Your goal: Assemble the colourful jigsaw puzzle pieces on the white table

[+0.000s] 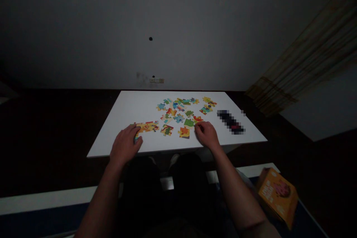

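Note:
Several colourful jigsaw pieces lie scattered on a small white table. My left hand rests near the table's front edge, its fingers curled on a joined strip of yellow and red pieces. My right hand lies to the right, fingers bent, with the fingertips touching a red piece beside a green piece. An orange piece sits between my hands.
A dark, blurred-out object lies on the table's right side. An orange puzzle box rests at the lower right beside my leg. The floor around is dark, a wall stands behind, and a curtain hangs at right.

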Demonstrator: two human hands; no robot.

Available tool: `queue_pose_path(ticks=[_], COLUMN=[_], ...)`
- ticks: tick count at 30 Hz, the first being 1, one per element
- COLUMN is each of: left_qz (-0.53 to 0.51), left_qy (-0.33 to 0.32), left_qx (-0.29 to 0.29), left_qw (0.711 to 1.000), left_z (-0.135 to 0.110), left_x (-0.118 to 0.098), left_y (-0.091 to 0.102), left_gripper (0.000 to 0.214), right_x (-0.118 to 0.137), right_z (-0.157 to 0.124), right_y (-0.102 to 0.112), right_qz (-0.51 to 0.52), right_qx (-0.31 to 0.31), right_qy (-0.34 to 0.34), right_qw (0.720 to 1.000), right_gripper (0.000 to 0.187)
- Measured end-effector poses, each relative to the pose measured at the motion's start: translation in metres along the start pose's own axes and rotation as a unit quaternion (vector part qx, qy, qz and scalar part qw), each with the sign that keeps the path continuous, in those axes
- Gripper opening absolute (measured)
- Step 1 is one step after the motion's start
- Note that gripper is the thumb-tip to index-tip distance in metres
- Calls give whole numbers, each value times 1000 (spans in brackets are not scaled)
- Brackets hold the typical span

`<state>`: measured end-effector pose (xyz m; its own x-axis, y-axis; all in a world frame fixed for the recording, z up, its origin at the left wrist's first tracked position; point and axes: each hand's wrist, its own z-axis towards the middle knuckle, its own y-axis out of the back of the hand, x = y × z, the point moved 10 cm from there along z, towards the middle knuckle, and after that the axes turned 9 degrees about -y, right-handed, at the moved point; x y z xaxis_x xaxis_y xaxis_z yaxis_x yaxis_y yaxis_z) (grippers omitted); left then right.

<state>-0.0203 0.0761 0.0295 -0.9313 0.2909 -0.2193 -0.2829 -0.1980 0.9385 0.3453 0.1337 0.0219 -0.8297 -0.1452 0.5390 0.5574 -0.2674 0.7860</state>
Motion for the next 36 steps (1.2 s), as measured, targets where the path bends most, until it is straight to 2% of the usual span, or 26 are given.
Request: queue_pose_path(ticks=[7, 15, 27, 36], left_qz=[-5, 5, 2, 4], left_qy=[15, 2, 21, 31], left_qx=[1, -9, -1, 11], left_qw=[1000, 1000, 1000, 999], left_z=[0, -1, -4, -5], left_x=[0, 3, 0, 2], left_y=[2, -1, 4, 1], left_gripper=[46, 45, 46, 45], right_x=[-3, -2, -4, -4], right_z=[1, 0, -1, -1], right_y=[-1, 0, -3, -6], right_qz=[-6, -6, -9, -16], right_qx=[0, -4, -7, -6], right_qy=[-5, -1, 18, 29], right_qw=[1000, 1000, 1000, 999], right_gripper=[18, 20, 22, 19])
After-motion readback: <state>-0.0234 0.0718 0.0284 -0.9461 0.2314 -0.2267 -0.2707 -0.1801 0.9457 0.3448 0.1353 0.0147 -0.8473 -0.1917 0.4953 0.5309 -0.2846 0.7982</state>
